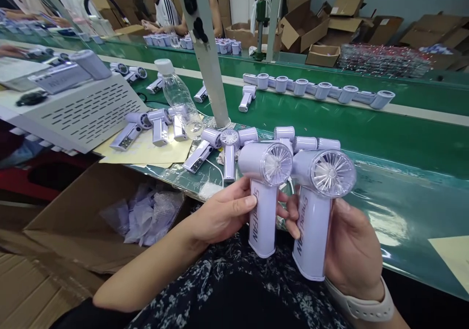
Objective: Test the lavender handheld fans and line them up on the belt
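Note:
My left hand (pixel 229 209) is closed round the handle of a pale lilac handheld fan (pixel 263 216), held upright. My right hand (pixel 351 246) grips a second handheld fan (pixel 311 231) of the same kind, its fingers wrapped round the handle. Both fans face me side by side, with clear ribbed fronts and "Speed FAN" lettering down the handles. Just beyond them on the bench lie several more fans, among them one with its ribbed front turned up (pixel 229 146). Part of that group is hidden behind the two held fans.
A metal post (pixel 205 51) rises beyond the bench edge, near a clear plastic bottle (pixel 178 92). At left stand a slotted white box (pixel 91 109) and a carton (pixel 66 212) of plastic bags. A green conveyor (pixel 421 119) carries a row of fans. Co-workers sit across it.

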`<action>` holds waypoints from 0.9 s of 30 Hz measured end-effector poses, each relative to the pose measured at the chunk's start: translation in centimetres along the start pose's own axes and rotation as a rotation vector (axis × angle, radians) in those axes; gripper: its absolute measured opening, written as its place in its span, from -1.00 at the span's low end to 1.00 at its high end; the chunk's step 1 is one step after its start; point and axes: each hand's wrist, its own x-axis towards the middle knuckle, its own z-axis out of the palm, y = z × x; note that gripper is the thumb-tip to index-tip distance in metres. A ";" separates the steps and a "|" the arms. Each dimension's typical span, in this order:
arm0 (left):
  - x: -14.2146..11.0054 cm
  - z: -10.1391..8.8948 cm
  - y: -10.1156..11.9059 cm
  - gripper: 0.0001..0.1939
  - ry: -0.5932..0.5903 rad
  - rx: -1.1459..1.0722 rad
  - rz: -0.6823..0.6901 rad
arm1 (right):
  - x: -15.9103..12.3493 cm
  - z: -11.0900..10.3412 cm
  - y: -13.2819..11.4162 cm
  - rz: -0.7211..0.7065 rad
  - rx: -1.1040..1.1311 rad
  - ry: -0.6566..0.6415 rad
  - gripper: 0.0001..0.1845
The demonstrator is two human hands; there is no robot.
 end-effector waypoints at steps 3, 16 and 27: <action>0.1 -0.1 -0.1 -0.64 0.011 0.030 0.017 | -0.3 -0.3 -0.1 -0.024 -0.045 0.035 -0.76; 0.6 -0.8 -0.6 -0.20 0.134 0.217 -0.015 | 0.9 -1.0 1.3 -0.008 -0.188 0.460 -0.47; -0.2 -1.4 0.5 -0.82 0.059 1.420 1.070 | -1.4 -2.8 -0.7 -0.616 -0.993 -0.351 -0.40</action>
